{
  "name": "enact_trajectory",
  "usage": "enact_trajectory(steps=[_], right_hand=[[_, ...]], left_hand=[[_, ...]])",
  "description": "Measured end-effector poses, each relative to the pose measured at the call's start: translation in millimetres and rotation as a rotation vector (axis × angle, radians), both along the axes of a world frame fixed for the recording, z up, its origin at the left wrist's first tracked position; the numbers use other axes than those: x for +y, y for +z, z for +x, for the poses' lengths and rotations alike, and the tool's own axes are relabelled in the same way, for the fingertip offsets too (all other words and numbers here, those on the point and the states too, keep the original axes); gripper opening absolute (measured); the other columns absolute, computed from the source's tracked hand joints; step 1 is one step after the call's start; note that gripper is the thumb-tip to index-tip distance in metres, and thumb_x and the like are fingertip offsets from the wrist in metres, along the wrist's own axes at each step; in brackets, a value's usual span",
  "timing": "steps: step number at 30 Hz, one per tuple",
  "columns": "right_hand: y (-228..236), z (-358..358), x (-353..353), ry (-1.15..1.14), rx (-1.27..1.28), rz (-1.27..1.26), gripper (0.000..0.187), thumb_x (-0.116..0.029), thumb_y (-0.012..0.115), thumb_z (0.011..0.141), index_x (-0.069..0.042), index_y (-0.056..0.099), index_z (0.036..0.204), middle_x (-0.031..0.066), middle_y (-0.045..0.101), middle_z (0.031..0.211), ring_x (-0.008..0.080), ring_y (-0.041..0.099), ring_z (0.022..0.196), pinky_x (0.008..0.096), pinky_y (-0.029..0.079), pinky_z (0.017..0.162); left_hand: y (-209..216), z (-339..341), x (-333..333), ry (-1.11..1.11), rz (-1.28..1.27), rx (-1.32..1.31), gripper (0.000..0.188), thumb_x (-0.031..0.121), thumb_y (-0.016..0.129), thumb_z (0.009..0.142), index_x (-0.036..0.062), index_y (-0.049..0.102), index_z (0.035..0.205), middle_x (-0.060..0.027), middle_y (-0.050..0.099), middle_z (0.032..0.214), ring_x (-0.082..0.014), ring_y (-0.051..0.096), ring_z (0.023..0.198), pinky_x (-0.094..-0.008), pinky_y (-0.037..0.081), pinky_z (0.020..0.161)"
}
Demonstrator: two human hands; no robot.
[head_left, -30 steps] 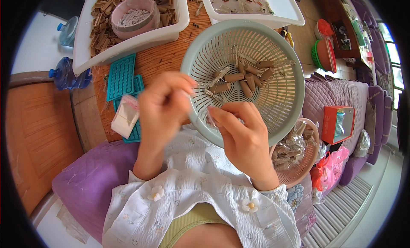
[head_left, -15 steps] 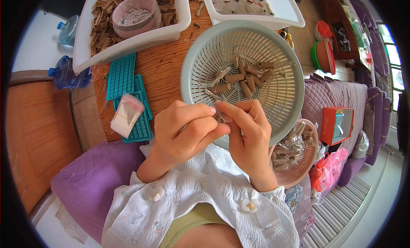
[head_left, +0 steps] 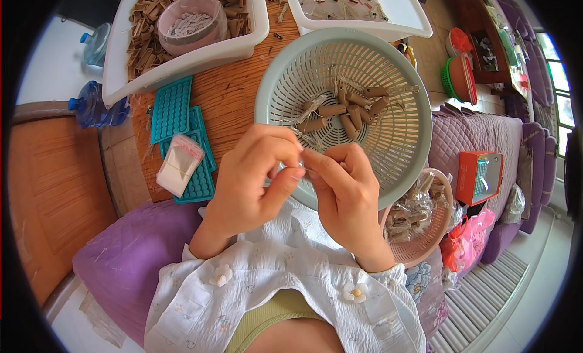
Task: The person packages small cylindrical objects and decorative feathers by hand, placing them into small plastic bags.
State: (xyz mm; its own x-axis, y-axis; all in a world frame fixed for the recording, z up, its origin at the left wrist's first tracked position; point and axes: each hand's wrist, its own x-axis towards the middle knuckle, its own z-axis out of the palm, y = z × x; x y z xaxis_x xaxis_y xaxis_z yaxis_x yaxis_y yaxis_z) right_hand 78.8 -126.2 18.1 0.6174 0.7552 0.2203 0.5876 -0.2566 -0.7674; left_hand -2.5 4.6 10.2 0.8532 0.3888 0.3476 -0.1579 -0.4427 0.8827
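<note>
Over the near rim of a grey-green plastic colander point(head_left: 413, 164), my two hands meet with their fingertips almost touching. My left hand point(head_left: 252, 177) is closed, pinching a small clear plastic bag point(head_left: 283, 166) between thumb and fingers. The other side of that bag is in my right hand point(head_left: 347, 192), its index finger and thumb pressed together. Most of the bag is hidden behind fingers, and I cannot make out what it contains. Several brown cardboard tubes point(head_left: 331, 110) with pale strings lie in the colander.
Left of the colander, a bundle of clear bags point(head_left: 180, 164) lies on teal bumpy trays point(head_left: 172, 110). Behind stand a white bin point(head_left: 260, 34) of brown pieces holding a pink bowl point(head_left: 194, 40), and another white tray point(head_left: 388, 28). A pink basket point(head_left: 419, 253) of bagged tubes sits at right.
Both hands have shifted slightly left. My left hand has turned, its thumb and index finger now pinching nearer the tips.
</note>
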Motion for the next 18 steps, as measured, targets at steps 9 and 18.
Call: enact_trajectory(steps=[9, 18], right_hand=[[-3.3, 10.9, -12.8, 0.024, 0.609, 0.216, 0.028, 0.003, 0.05, 0.082, -0.004, 0.059, 0.107, 0.0016, 0.046, 0.075, 0.0084, 0.046, 0.069, 0.0201, 0.039, 0.058], [-9.2, 6.0, -12.4, 0.175, 1.214, 0.495, 0.031, -0.008, 0.046, 0.086, 0.004, 0.052, 0.114, 0.0079, 0.056, 0.096, 0.0057, 0.041, 0.068, 0.0189, 0.035, 0.062]], left_hand=[[-12.5, -9.7, 20.7, 0.156, -0.917, -0.365, 0.011, 0.014, 0.043, 0.089, 0.0055, 0.043, 0.095, -0.0091, 0.053, 0.082, -0.0101, 0.045, 0.054, -0.0206, 0.039, 0.047], [-9.4, -2.4, -9.3, 0.018, -0.524, 0.126, 0.013, 0.015, 0.059, 0.08, 0.0023, 0.058, 0.082, -0.0061, 0.058, 0.072, -0.0131, 0.056, 0.061, -0.0227, 0.043, 0.052]])
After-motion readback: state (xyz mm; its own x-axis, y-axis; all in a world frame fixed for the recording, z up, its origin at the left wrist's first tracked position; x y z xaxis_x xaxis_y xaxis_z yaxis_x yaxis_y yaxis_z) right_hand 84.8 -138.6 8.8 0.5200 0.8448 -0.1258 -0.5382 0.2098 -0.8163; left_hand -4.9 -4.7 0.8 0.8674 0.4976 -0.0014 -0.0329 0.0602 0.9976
